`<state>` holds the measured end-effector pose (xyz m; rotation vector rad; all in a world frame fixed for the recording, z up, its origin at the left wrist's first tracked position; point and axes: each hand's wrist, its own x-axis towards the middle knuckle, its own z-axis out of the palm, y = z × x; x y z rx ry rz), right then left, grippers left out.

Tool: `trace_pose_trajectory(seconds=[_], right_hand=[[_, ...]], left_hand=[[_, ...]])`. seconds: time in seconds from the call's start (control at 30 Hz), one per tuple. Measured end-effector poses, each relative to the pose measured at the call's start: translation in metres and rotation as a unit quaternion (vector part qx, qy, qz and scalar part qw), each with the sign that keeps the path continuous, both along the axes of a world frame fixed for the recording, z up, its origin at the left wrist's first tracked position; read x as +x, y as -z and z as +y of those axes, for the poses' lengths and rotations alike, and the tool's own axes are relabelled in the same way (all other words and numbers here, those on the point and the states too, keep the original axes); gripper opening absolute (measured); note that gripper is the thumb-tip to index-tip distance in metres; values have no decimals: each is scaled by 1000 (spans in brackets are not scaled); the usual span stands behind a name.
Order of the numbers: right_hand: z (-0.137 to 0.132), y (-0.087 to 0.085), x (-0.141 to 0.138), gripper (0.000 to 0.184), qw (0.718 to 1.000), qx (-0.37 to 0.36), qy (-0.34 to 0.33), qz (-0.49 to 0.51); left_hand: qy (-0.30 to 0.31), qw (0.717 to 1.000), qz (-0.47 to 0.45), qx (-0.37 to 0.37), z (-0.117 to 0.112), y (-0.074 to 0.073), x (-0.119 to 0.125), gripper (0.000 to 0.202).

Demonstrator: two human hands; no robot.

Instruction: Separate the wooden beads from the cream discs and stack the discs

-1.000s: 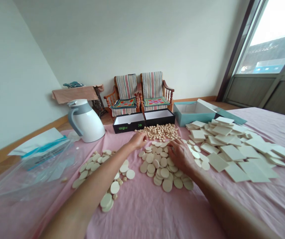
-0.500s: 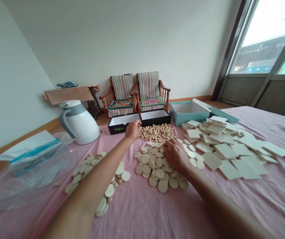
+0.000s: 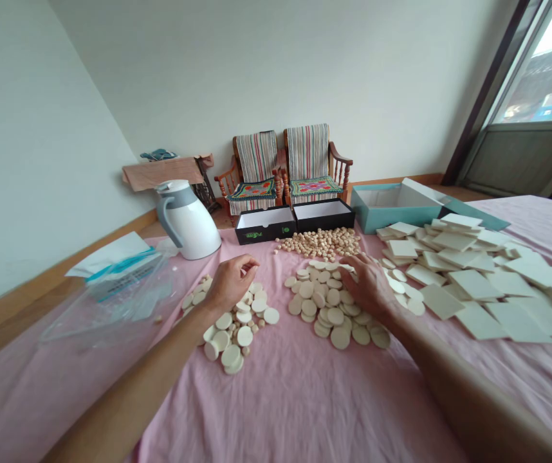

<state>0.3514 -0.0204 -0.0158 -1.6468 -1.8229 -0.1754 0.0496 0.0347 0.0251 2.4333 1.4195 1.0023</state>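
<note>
My left hand [image 3: 230, 283] hovers over the left heap of pale round discs [image 3: 237, 331], its fingers curled together in a loose pinch; what they hold, if anything, is hidden. My right hand [image 3: 370, 286] lies flat with fingers stretched on the right side of the middle heap of round discs [image 3: 322, 308]. Behind both heaps sits a pile of small tan wooden beads [image 3: 322, 243]. All of it rests on a pink cloth [image 3: 285, 399].
Two open black boxes [image 3: 265, 226] and an open teal box [image 3: 392, 209] stand behind the beads. Many pale square tiles [image 3: 478, 283] spread at the right. A white jug [image 3: 189, 225] and a clear plastic bag [image 3: 112, 296] are at the left. Two striped chairs [image 3: 285, 167] stand by the wall.
My left hand drew back from the bead pile by the black box to above the left disc heap, fingers curled. My right hand stayed on the middle heap. The view shifted.
</note>
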Motion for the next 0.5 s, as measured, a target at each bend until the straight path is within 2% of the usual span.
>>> trace_pose_trajectory(seconds=[0.13,0.17,0.27,0.37,0.5], right_hand=[[-13,-19,-25,21,998,43,-40,4],[-18,-24,-35,19,997,33,-65,0],[-32,-36,-72,18,983,-59,-167,-46],[-42,-35,-108,16,964,-114,-220,-101],[-45,-22,-137,16,965,-128,-188,-133]], left_hand=[[-37,999,-3,21,-15,5,-21,17],[-43,999,-2,32,-17,6,-24,17],[-52,996,-4,67,-20,10,-31,17],[-52,995,-8,86,-21,14,-35,17],[-47,994,-8,95,-24,18,-40,17]])
